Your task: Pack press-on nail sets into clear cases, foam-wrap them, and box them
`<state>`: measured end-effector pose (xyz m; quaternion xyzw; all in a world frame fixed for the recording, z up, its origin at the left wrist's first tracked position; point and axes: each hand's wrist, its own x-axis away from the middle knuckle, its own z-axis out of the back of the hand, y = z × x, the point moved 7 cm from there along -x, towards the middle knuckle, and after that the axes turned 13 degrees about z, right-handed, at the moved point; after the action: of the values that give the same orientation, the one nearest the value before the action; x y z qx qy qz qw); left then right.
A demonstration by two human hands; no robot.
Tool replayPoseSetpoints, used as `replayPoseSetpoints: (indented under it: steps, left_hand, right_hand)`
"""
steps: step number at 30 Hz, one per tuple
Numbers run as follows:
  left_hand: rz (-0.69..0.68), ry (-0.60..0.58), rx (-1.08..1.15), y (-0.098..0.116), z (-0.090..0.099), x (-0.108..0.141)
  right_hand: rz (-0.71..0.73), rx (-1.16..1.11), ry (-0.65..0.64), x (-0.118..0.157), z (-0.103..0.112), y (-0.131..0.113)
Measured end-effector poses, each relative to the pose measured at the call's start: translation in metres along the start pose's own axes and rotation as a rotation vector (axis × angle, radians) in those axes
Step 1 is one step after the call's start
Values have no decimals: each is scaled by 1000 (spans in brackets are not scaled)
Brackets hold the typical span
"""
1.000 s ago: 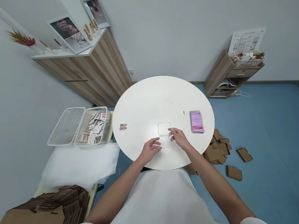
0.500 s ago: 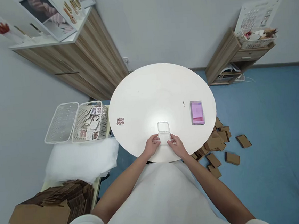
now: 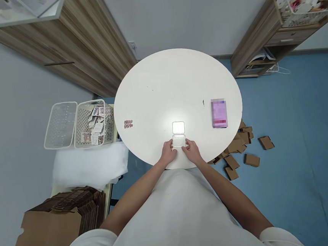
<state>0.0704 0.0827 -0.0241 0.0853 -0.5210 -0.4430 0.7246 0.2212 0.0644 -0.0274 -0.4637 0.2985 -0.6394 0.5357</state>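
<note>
Clear plastic hinged box lies open near the front edge of the oval white worktop, its sides held by the partly curled left hand and right hand. Rightward, a purple rectangular item, markings blurred, sits near the edge; worktop stretches beyond both.

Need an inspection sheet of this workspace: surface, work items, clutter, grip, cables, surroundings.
Surface: white oval table, a few small dark marks.
Work items: open clear case; reddish pieces off to its left.
Clutter: brown boxes on blue floor; purple item on table, details blurred.
Grip: left hand and right hand hold the case by its sides.
Cables: white cable beside drawer unit.
Surroundings: wood-grain cabinet, basket of cards, flattened cardboard.
</note>
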Motion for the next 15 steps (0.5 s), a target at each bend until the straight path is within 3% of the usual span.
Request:
replayPoseSetpoints:
  steps: [7, 15]
  left_hand:
    - [-34, 0, 17, 16, 10, -20]
    - [-32, -68, 66, 13, 10, -26]
  right_hand:
    - [37, 10, -18, -32, -5, -16]
    - [-2, 45, 13, -33, -7, -18]
